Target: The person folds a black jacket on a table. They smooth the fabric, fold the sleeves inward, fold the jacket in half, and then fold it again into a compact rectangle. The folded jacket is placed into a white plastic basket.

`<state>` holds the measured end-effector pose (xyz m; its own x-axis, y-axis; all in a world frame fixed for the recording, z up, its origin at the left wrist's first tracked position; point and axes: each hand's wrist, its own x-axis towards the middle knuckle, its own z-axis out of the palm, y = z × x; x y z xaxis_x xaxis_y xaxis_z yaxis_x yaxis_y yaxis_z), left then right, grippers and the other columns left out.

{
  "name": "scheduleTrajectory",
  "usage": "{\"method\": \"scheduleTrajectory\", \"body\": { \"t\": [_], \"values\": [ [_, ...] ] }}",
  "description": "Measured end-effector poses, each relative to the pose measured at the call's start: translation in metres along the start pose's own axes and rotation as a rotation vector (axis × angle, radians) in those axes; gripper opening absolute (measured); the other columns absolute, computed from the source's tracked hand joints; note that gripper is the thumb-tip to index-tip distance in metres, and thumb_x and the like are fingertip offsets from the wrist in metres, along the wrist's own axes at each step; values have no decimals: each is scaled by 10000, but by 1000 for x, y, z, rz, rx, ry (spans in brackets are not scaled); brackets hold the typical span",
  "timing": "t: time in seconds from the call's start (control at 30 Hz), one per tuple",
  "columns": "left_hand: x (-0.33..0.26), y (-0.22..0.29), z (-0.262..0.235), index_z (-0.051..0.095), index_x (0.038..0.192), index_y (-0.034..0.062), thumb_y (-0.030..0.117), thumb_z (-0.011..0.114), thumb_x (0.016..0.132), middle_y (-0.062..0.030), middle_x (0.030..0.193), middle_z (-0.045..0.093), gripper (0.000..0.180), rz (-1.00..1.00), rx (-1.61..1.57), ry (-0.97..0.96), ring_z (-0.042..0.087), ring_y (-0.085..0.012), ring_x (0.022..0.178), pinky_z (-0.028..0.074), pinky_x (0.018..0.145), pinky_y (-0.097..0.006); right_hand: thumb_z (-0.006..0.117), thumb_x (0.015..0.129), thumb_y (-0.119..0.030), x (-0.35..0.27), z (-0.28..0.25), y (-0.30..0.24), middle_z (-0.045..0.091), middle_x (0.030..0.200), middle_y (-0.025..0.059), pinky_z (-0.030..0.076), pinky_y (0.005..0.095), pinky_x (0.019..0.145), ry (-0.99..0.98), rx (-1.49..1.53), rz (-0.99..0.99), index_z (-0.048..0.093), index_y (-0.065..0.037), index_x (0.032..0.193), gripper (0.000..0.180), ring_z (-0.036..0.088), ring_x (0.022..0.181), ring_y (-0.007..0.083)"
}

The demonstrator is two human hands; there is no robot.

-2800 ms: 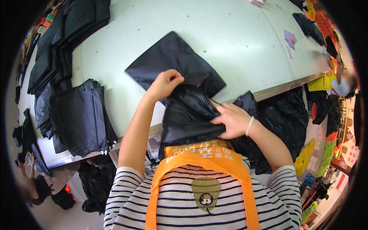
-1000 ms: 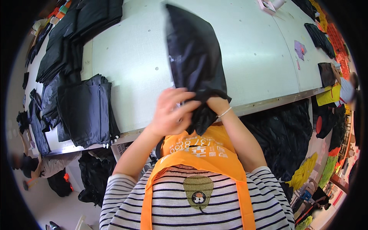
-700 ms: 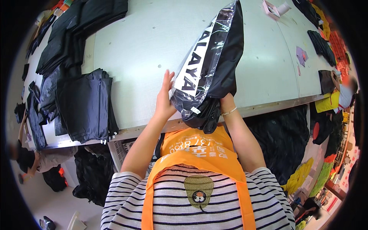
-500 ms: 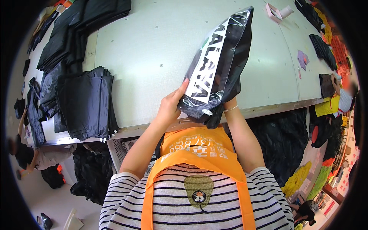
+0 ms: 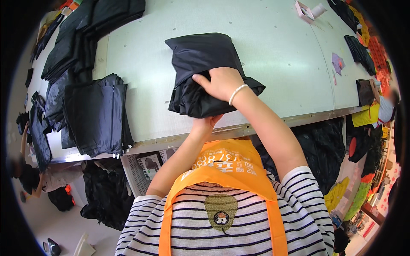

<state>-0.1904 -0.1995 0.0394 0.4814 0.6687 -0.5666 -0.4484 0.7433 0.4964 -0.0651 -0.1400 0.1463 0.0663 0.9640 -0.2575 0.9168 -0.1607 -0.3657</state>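
A black fabric pouch [image 5: 203, 53] is held over the near side of the table, its plain black side up and its open end toward me. Dark bunched cloth [image 5: 188, 96] shows at the opening. My right hand [image 5: 224, 83], with a beaded bracelet at the wrist, has its fingers tucked under the pouch's edge, hidden from sight. Its thumb lies stretched out over the bunched cloth. From below, my left hand [image 5: 207, 122] grips the near end of the pouch; most of its fingers are hidden underneath.
Folded black garments [image 5: 96, 115] lie stacked on the pale table [image 5: 290, 85] to the left. A pink box [image 5: 304, 13] and a purple scrap [image 5: 338, 62] sit toward the right. Dark cloth [image 5: 318, 147] is heaped below the edge. Other people work at both sides.
The pouch has turned from its clear, printed face to its plain black side and tipped down flatter. My right hand has come over its top; my left has moved beneath it.
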Motion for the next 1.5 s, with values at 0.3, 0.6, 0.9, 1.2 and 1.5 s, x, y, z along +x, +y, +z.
{"method": "scheduleTrajectory", "body": {
  "t": [0.3, 0.6, 0.9, 1.2, 1.5],
  "values": [
    [-20, 12, 15, 378, 1334, 100, 319, 334, 1003, -44, 1336, 445, 399, 115, -110, -155, 489, -187, 1181, 477, 907, -310, 425, 879, -572, -40, 7, -45, 598, 1150, 153, 258, 491, 1051, 182, -306, -314, 564, -40, 1194, 633, 483, 1161, 309],
    [-12, 74, 31, 572, 1098, -99, 280, 496, 938, -192, 1083, 614, 418, 262, 587, 26, 584, -230, 1034, 447, 951, -332, 632, 858, -344, -86, 56, 16, 640, 847, 83, 461, 276, 701, 441, 1178, 2, 580, 24, 1034, 411, 591, 759, 147],
    [-60, 136, 112, 632, 1086, 72, 366, 793, 653, -136, 967, 641, 548, 1005, 1920, -178, 614, -318, 888, 481, 761, -340, 381, 853, -3, -57, 46, 31, 640, 837, 172, 556, 277, 595, 355, 1424, 189, 511, 113, 974, 212, 677, 681, 217],
    [-5, 148, 133, 243, 1444, 172, 317, 837, 527, -229, 1393, 308, 1102, 908, 2292, -751, 439, -374, 1180, 480, 886, -425, 347, 875, -2, -68, 36, 47, 635, 959, 177, 564, 283, 650, 134, 1412, 243, 504, 94, 1068, 267, 681, 746, 223],
    [10, 136, 99, 357, 1396, 186, 2, 578, 671, -142, 1456, 317, 781, 1382, 2073, -467, 561, -319, 999, 568, 688, -349, 370, 912, -12, -91, 37, 66, 625, 961, 152, 562, 294, 688, 141, 1439, 234, 469, 63, 1139, 259, 682, 768, 227]
  ]
}}
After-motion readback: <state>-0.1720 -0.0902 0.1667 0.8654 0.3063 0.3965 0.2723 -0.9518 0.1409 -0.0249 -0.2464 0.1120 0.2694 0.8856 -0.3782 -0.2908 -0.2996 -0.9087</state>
